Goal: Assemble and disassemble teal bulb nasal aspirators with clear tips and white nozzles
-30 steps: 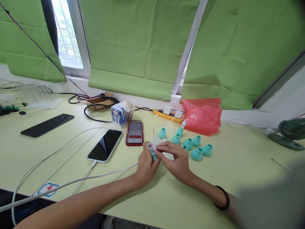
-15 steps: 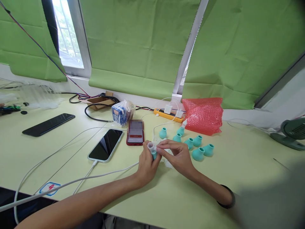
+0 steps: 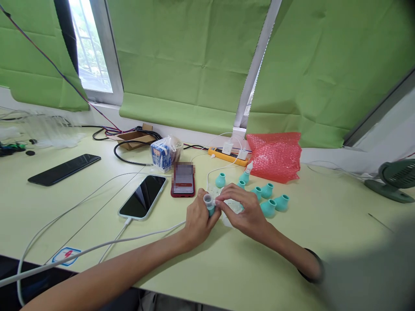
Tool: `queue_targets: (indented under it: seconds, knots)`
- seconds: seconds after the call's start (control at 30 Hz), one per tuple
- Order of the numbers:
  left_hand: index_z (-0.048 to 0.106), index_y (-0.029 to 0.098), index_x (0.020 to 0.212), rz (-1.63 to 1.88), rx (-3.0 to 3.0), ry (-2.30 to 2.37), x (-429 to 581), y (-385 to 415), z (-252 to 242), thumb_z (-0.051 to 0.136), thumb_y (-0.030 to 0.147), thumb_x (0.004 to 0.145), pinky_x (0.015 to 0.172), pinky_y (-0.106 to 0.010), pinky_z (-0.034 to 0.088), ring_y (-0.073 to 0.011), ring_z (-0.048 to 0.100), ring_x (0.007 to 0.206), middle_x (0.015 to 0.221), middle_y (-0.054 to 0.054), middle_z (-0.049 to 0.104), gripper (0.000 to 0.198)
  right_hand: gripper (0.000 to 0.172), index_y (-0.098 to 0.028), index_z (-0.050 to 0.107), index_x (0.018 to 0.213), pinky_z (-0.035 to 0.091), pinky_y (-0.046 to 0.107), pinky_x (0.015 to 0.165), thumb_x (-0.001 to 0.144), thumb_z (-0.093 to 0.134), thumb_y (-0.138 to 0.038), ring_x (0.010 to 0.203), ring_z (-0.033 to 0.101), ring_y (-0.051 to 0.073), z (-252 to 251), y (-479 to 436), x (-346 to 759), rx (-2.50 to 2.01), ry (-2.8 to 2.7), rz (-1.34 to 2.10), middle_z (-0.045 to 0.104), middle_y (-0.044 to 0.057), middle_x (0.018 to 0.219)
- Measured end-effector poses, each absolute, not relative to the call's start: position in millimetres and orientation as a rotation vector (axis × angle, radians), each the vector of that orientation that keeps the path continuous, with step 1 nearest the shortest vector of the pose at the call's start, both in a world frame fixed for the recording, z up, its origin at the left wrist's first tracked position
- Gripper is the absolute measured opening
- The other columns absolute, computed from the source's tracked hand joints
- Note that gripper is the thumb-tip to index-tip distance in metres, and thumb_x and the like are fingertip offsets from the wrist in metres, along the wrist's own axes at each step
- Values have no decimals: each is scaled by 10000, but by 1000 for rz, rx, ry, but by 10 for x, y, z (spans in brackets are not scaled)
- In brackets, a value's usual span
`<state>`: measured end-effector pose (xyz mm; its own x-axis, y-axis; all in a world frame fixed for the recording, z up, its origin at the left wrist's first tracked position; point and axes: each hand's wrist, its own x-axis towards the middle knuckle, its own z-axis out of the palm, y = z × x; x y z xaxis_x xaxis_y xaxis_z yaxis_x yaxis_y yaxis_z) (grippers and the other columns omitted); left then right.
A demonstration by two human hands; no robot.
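My left hand [image 3: 198, 218] is wrapped around a teal rubber bulb [image 3: 211, 211]. A translucent plastic fitting [image 3: 208, 199] with a round open mouth sits at the bulb's top, facing up. From the right, my right hand [image 3: 243, 204] pinches at the fitting's side with thumb and forefinger; a small pale part shows at those fingertips, too small to name. Several more teal bulbs [image 3: 268, 208] stand on the table just beyond and right of my right hand. One bulb [image 3: 244, 177] at the back has a clear tip in it. Clear plastic pieces [image 3: 228, 221] lie partly hidden under my right hand.
A red phone [image 3: 183, 181], a charging white-edged phone [image 3: 143, 197] and a black phone [image 3: 65, 169] lie left. Behind are a wrapped blue pack [image 3: 162, 154], a yellow power strip [image 3: 228, 156] and a red bubble bag [image 3: 275, 156]. A white cable [image 3: 97, 247] crosses near my left forearm.
My right hand's fingers have shifted slightly at the fitting's side, and the back of the hand is a little higher. The left hand keeps its hold; the view has moved slightly.
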<state>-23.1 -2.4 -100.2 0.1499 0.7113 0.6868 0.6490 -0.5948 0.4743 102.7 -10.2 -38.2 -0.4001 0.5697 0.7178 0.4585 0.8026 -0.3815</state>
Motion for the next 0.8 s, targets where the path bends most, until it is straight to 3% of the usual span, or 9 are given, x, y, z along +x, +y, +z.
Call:
queue_targets:
  seconds: [0.17, 0.57, 0.8]
  knots:
    - [265, 189, 855, 1388, 2324, 1413, -227, 6, -996, 349, 313, 804, 499, -238, 346, -152, 492, 585, 737, -14, 441, 158, 87, -169, 523, 726, 397, 337, 657, 739, 467, -104, 705, 501, 170, -444, -97, 1030, -815, -2104, -120, 575, 43, 666]
    - [269, 197, 859, 1278, 2043, 1471, -211, -5, -971, 349, 341, 813, 513, -253, 348, -172, 507, 597, 735, -15, 499, 171, 84, -163, 489, 722, 394, 333, 649, 706, 471, -82, 719, 480, 180, -534, -67, 1023, -792, -2105, -276, 545, 46, 656]
    - [304, 197, 830, 1265, 1960, 1553, -196, -35, -940, 389, 358, 793, 490, -240, 301, -150, 448, 530, 640, 20, 463, 185, 71, -165, 512, 664, 402, 285, 594, 703, 481, -114, 644, 480, 155, -297, 106, 1240, -898, -2015, -248, 532, 36, 621]
